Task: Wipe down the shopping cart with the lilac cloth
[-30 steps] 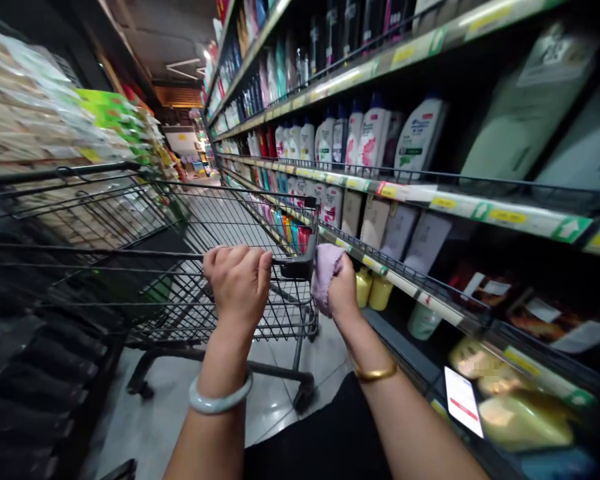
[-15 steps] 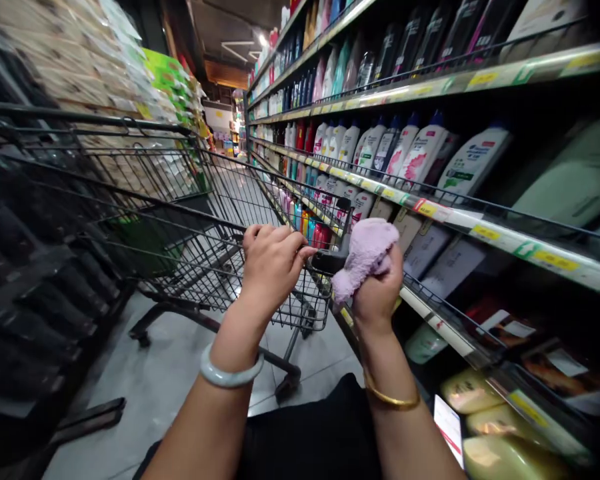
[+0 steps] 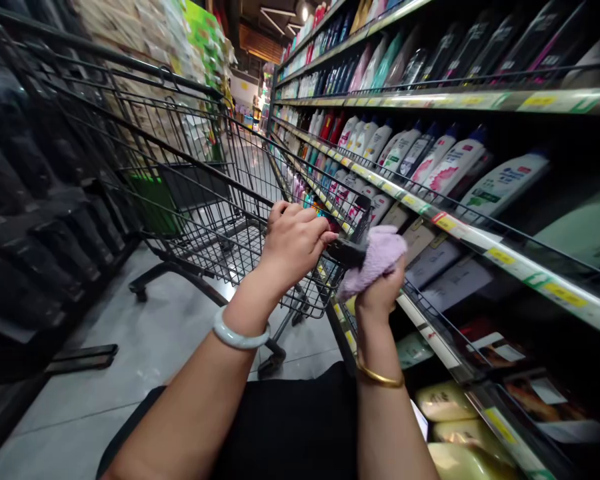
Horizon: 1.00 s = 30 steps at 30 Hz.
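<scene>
The left hand (image 3: 296, 241) grips the cart rail (image 3: 349, 253), slanting from ten o'clock to four, while the right hand (image 3: 381, 292), nearer its end, clutches a purple cloth (image 3: 379, 255) at the left's three o'clock.

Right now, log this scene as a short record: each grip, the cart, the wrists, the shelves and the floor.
Left grip: closed on the top bar of the cart
Right grip: holding a crumpled purple cloth at the cart's near right corner
Left wrist: pale bracelet
Right wrist: gold bracelet
Right side: shelves with rows of bottles
Floor: grey tiles
</scene>
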Tool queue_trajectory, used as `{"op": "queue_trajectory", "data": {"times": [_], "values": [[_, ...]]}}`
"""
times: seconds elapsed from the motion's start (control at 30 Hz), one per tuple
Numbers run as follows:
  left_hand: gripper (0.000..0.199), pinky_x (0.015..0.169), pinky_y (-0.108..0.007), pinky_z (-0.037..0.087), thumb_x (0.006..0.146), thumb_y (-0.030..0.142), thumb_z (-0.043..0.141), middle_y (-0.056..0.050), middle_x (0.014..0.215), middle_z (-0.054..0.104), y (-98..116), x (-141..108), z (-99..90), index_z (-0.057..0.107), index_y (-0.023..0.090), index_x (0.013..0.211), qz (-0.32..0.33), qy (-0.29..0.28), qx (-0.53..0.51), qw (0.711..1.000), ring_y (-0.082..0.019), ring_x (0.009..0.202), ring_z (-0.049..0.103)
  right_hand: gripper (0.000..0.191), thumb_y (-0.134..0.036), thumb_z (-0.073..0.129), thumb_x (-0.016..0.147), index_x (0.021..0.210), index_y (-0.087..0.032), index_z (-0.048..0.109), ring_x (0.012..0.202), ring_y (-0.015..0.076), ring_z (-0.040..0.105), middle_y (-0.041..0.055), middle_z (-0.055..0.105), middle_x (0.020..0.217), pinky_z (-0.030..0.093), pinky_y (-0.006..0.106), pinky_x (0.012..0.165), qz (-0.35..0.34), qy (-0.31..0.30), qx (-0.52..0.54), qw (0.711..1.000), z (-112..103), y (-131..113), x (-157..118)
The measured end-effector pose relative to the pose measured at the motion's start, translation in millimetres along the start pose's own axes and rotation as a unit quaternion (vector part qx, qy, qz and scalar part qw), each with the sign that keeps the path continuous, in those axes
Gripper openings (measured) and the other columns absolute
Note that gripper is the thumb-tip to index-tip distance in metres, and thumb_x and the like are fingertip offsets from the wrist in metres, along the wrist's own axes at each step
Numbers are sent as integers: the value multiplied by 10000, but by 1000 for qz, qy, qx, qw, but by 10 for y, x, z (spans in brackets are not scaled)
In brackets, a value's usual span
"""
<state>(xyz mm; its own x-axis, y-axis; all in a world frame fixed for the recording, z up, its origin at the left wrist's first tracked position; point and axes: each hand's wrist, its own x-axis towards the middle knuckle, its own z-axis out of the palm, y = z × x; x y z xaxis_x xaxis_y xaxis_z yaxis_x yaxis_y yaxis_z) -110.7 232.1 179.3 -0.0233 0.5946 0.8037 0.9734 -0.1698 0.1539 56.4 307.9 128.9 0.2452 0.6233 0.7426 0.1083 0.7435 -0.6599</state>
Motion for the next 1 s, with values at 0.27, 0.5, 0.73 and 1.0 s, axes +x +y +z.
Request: {"op": "queue_trajectory", "data": {"times": [0.27,0.5,0.73,1.0], "values": [[327,1035,-503,342,1038,486,534,-44,922,734,14,3,-5,726,268,888,-3,1,-5,1000,-270,989,585,243,-305,703,814,1051,-257,722,1091,263,694,74,711,1117,558,444,1011,-186,-58,-51,980,-51,-292,139],[326,1046,-496,335,1056,402,485,-40,909,716,9,0,-9,725,274,876,-1,0,0,1000,-261,991,564,263,-273,610,856,1098,-257,711,1178,308,637,113,687,1196,500,533,1085,-274,-46,-164,947,53,-376,-103],[337,1043,-475,336,1067,373,442,-32,1006,756,-54,-7,-41,761,284,1009,11,-21,-28,999,-253,1037,580,156,-295,594,941,1041,-273,711,1119,283,633,98,700,1160,534,493,1007,-323,-16,-196,926,35,-300,-141],[317,1074,-454,385,1050,306,452,-21,1140,773,-137,-7,-86,769,294,1036,2,-6,-67,998,-235,1111,627,120,-255,640,900,960,-288,739,1220,314,537,92,708,1127,498,516,1065,-379,-41,-209,901,102,-198,-434]]}}
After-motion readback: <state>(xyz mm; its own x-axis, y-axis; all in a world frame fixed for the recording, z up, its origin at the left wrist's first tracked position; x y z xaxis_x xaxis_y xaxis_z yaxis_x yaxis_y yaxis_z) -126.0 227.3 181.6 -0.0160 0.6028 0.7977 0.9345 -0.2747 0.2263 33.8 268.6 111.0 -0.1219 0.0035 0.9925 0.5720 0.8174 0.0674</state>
